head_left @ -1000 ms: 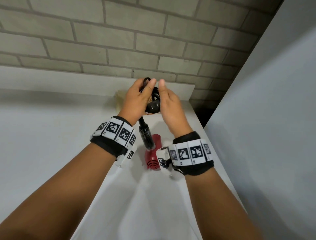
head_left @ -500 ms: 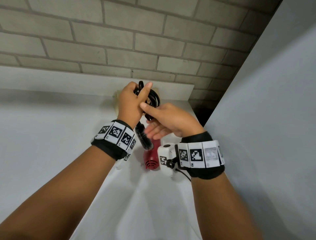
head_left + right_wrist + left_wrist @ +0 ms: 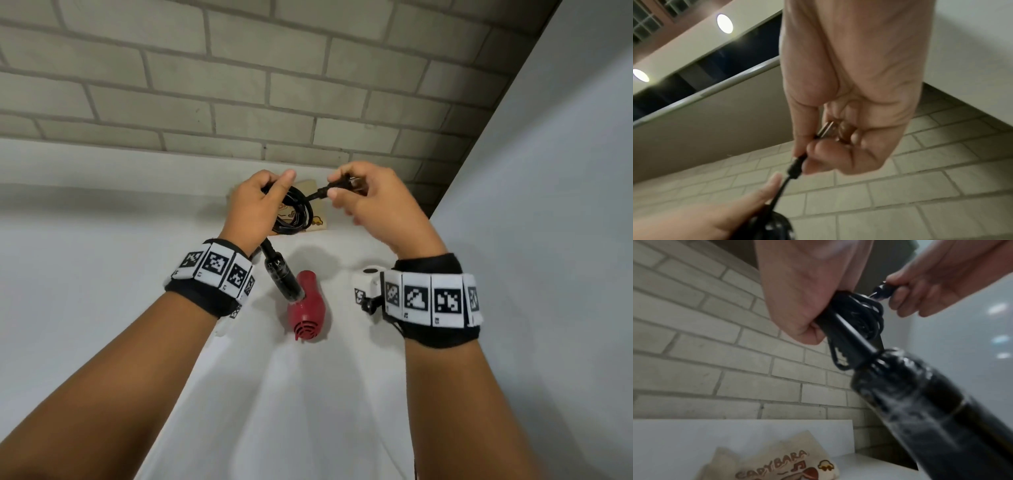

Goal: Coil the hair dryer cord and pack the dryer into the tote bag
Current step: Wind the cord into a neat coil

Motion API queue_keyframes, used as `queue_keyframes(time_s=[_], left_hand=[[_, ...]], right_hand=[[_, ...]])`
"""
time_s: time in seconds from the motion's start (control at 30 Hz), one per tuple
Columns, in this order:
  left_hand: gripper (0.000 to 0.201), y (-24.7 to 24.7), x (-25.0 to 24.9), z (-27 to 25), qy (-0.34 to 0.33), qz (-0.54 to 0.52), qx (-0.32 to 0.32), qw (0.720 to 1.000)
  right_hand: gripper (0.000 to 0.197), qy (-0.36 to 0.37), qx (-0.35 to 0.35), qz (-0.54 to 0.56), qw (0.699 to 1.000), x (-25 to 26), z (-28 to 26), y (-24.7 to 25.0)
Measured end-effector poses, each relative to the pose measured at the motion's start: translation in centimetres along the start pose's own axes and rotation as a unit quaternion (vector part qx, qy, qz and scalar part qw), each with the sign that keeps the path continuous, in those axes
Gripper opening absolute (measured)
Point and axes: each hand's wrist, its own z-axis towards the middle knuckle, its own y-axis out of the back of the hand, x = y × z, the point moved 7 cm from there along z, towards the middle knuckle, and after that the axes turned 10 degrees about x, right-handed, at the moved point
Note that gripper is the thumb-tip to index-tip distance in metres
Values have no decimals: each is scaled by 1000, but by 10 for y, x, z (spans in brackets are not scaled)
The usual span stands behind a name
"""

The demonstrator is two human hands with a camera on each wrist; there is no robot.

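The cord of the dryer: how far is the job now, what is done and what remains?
Mostly done: the cord is wound into loops, gripped by the left hand. In hand: the right hand pinches the plug, a short end not yet wound. Left: finish the coil and put the red dryer, hanging from the cord, into the tote bag lying behind.

Tote bag (image 3: 313, 219) behind cord (image 3: 294, 212), seemingly.

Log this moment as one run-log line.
left hand: holds coiled cord | right hand: pinches plug | dryer: hangs from cord, off counter | tote: on counter, unpacked
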Motion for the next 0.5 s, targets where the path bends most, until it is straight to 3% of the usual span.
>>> queue_keyframes(time_s=[0.1,0.27,0.4,0.5], left_hand=[[34,2,5,-2,32,-41,-14,999],[35,6,6,-2,46,-39,-66,996],[37,8,11,-3,64,-71,-80,992],[37,7,4,-6,39,-60,-95,993]], right_hand=[[12,10,1,-65,998,-6,7,4],[16,-52,142,-39,988,-27,4,-43],[13,-54,101,14,993,-35,4,-55],[40,-76,66,52,994,-33,7,-64]])
